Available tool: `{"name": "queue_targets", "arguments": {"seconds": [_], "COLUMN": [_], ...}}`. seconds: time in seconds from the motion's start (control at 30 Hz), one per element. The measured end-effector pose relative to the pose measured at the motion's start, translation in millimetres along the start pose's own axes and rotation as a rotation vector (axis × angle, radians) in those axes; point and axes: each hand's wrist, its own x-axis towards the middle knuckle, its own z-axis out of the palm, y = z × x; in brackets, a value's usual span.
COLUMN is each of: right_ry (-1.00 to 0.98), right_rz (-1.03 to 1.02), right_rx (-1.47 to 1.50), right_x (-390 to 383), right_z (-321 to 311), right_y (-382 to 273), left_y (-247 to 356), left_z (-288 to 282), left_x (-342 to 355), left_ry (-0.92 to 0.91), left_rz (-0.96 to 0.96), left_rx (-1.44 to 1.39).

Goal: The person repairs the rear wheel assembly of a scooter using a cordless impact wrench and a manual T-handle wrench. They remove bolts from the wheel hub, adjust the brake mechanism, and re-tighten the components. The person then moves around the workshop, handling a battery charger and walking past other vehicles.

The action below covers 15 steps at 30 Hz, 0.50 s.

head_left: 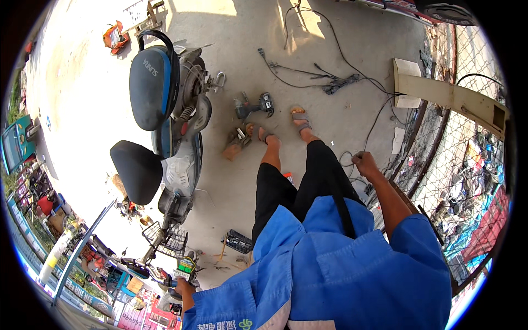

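An electric scooter (180, 165) with a dark blue-trimmed seat stands at my left. Down at its front end, my left hand (185, 287) is closed around a handlebar grip (169, 282), beside a wire basket (166, 242). My right hand (364, 163) is off to the right of my knees, fingers pinched together. A thin dark cable (378, 118) runs down to those fingers and loops just beside them; the fingertips themselves are small in view. On the floor between the scooter and my sandalled feet lies a black cordless drill (254, 105).
More cables (341, 82) lie tangled on the concrete ahead. A wire-mesh fence (440, 143) and a beige metal post (451, 99) border the right side. A black tray (238, 242) rests near my left leg. An orange bag (115, 38) sits at the far left.
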Motion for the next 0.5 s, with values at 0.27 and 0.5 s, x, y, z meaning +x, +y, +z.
{"name": "queue_targets", "arguments": {"seconds": [0.27,0.5], "right_ry": [-0.019,-0.147], "right_rz": [-0.181,-0.378], "right_rx": [-0.036,-0.358], "right_x": [46.8,174.0], "right_z": [30.9,109.2], "right_y": [-84.2,-138.0], "left_y": [-59.0,-6.7], "left_z": [7.3,7.9], "left_x": [85.4,23.2], "left_ry": [-0.040,0.097], "left_rz": [0.789,0.211], "left_rx": [0.764,0.566]}}
